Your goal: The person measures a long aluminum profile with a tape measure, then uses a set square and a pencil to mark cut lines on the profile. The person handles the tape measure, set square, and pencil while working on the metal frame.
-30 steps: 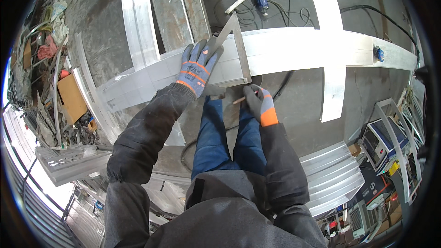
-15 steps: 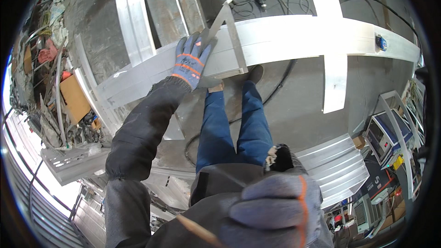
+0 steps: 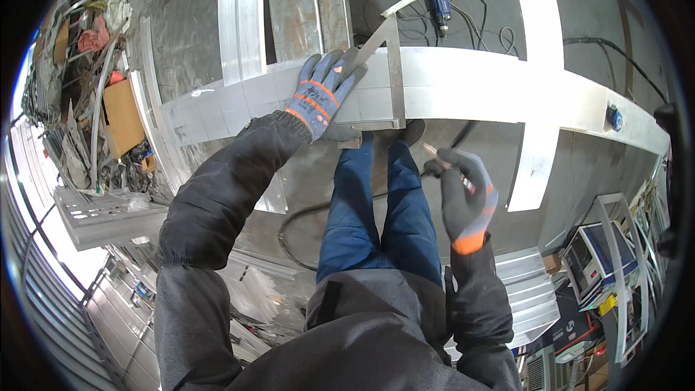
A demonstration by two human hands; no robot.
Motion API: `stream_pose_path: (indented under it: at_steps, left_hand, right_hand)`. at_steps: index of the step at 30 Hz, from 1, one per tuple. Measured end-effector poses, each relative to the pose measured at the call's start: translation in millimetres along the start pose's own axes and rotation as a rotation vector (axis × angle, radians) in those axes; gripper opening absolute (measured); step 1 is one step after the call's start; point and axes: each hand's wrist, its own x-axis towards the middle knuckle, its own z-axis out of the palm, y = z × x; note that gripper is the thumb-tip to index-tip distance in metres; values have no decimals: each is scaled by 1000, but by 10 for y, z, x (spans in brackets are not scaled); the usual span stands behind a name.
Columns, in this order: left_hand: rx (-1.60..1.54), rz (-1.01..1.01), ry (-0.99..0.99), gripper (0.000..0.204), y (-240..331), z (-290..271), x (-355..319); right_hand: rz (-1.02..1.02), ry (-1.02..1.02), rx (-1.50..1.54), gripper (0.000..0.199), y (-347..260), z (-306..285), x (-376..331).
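Note:
My left hand (image 3: 318,98), in a grey-blue glove with orange bands, clamps a triangular metal set square (image 3: 397,80) against a long silvery metal beam (image 3: 470,83). Its fingers lie over the top face, and the thumb is at the near edge. The square's upright leg crosses the beam to the right of this hand. My right hand (image 3: 467,199), gloved alike, is closed round a pencil (image 3: 443,159) with a pale tip and a reddish far end. That hand hovers on the near side of the beam, apart from it and from the square.
A blue power drill (image 3: 443,9) with cables lies beyond the beam. A blue tape measure (image 3: 615,118) sits toward the beam's right end. A bright metal strip (image 3: 537,166) crosses the beam. Scrap and a cardboard box (image 3: 121,117) are at left; ribbed metal sheets (image 3: 532,293) at lower right.
My right hand has moved from close below the camera out toward the beam, carrying the pencil. My left hand stays on the set square. The whole view has shifted somewhat.

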Motion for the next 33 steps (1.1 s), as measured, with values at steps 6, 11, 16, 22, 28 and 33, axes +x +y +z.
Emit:
stream_pose_path:
  at_steps: [6,11,16,22,28,33]
  left_hand:
    - [76,32,-50,70,-8,-52,-1]
    - [2,23,-3,71,-32,-45,7]
    - [-97,-9,68,70,-17,-40,21]
    - [-107,-10,106,69,-36,-19,29]
    - [-44,-2,5,75,-42,-32,23]
    - [-47,-10,12,78,-38,-51,29]
  right_hand:
    - [66,197,-23,18,414,167,592]
    - [66,217,70,19,531,434,867]
    - [-26,211,-78,20,509,662,985]
    - [-5,245,-59,24,546,689,1029]
    - [-45,253,-44,22,592,686,1049]
    - [-193,168,-224,22,452,746,1145]
